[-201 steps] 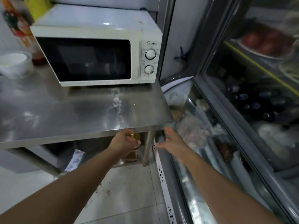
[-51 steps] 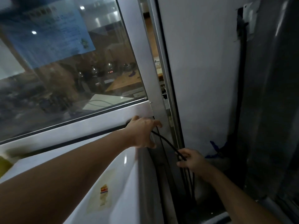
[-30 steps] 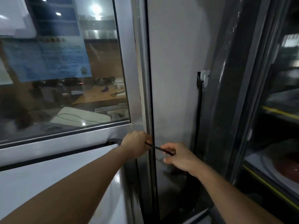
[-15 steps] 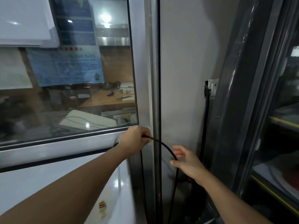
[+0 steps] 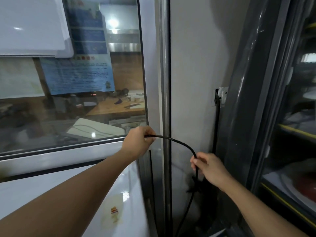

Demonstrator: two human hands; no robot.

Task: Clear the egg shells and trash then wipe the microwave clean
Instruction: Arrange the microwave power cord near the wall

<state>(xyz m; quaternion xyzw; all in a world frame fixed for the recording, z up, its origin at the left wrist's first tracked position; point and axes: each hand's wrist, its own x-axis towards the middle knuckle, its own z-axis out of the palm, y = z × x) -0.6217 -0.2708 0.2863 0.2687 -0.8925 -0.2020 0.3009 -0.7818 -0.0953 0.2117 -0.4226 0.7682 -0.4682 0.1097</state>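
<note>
In the head view, a black cable (image 5: 177,142) is gripped by both hands: the left hand (image 5: 138,142) is extended forward with its fingers curled round the cable just in front of the metal window frame (image 5: 152,65), and the right hand (image 5: 209,168) is held lower and further right, pinching the same cable where it bends downward. The cable is seen arching between the two hands and then dropping into the narrow gap between the white microwave top (image 5: 68,194) at lower left and the dark refrigerator frame (image 5: 248,117) at right, beside a wall outlet (image 5: 221,96) with another cord plugged in. The microwave is found directly beneath the left forearm, with a small stain and sticker (image 5: 114,210) on its top near the right edge.
</note>
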